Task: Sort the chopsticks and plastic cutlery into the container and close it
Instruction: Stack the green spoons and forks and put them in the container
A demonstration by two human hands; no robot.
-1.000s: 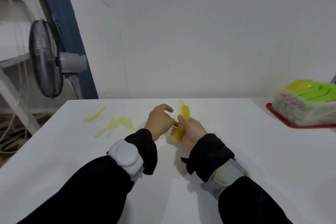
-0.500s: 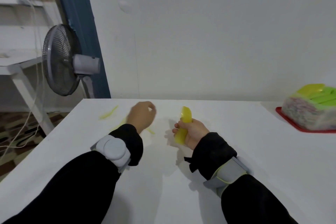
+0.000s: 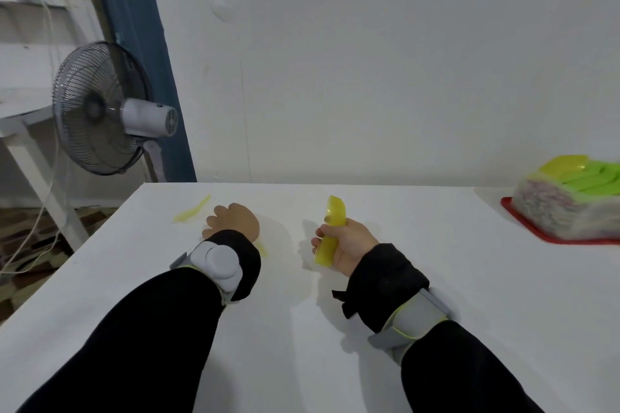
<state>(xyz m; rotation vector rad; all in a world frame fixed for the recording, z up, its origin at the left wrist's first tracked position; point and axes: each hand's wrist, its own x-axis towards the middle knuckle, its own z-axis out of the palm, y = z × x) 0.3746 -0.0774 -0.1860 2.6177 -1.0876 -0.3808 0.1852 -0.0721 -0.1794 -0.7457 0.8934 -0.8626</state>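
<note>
Right hand: the right hand [image 3: 349, 245] is curled around a stack of yellow spoons [image 3: 332, 228], bowls sticking up above the fist and handle ends poking out below; it sits lifted off the table [image 3: 402, 278], right of the left hand.
Left hand: the left hand [image 3: 235, 223] is palm down on the table with knuckles up and fingers bent under it; whether it pinches anything, I cannot tell, as the fingertips are hidden.
Loose cutlery: 1 pale yellow-green piece [image 3: 193, 209] lies flat on the table just left of the left hand, apart from it; another yellow sliver [image 3: 263, 249] shows at the left hand's wrist, mostly covered by the sleeve.
Container: the clear container [image 3: 567, 214] sits at the far right of the table, well away from the left hand, filled with green and yellow cutlery, resting on a red lid [image 3: 523, 223].
Wrists: grey bands on both black sleeves.
Background: a standing fan [image 3: 107, 111] beyond the table's left corner.
</note>
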